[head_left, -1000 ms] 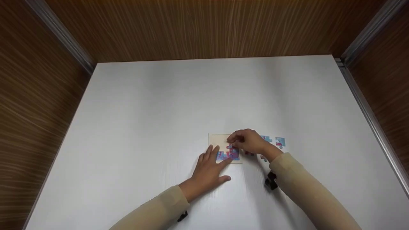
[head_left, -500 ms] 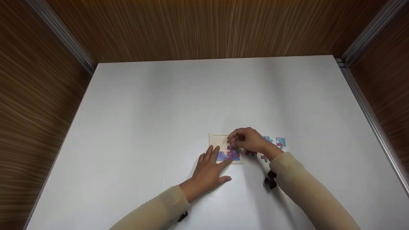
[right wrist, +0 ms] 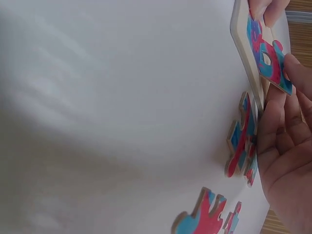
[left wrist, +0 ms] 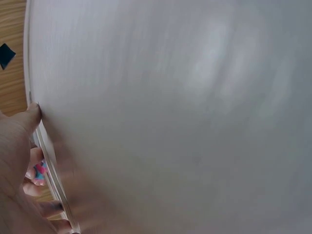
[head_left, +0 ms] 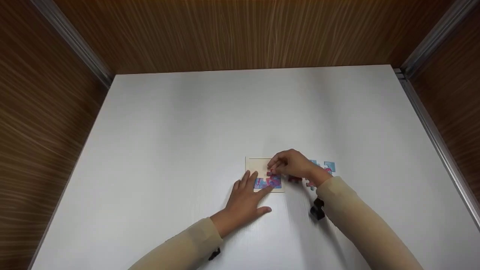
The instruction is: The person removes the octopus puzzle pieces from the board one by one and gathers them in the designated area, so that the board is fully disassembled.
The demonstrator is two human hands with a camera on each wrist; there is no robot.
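Observation:
A shallow wooden puzzle tray [head_left: 257, 163] lies on the table, with blue, pink and purple pieces [head_left: 262, 183] along its near side. My left hand [head_left: 242, 200] rests on the tray's near left part, fingers straight and spread, thumb out on the table. Over the tray's right side, my right hand [head_left: 290, 165] pinches a blue and pink puzzle piece [right wrist: 275, 68]. In the right wrist view this piece is tilted against the tray's inside; the hand hides whether it is seated. In the left wrist view, the left hand's fingers [left wrist: 33, 187] curve past the tray edge.
Loose puzzle pieces lie right of the tray: a blue one [head_left: 330, 166], a red one [head_left: 295, 179] and others partly under the right forearm. A black wrist device [head_left: 317, 210] sits below the right sleeve. Brown wood-grain panels [head_left: 240, 33] border the white table [head_left: 180, 123].
My right hand has shifted very slightly away and to the right, and the pinched piece has turned or settled a little. The left hand stays in place.

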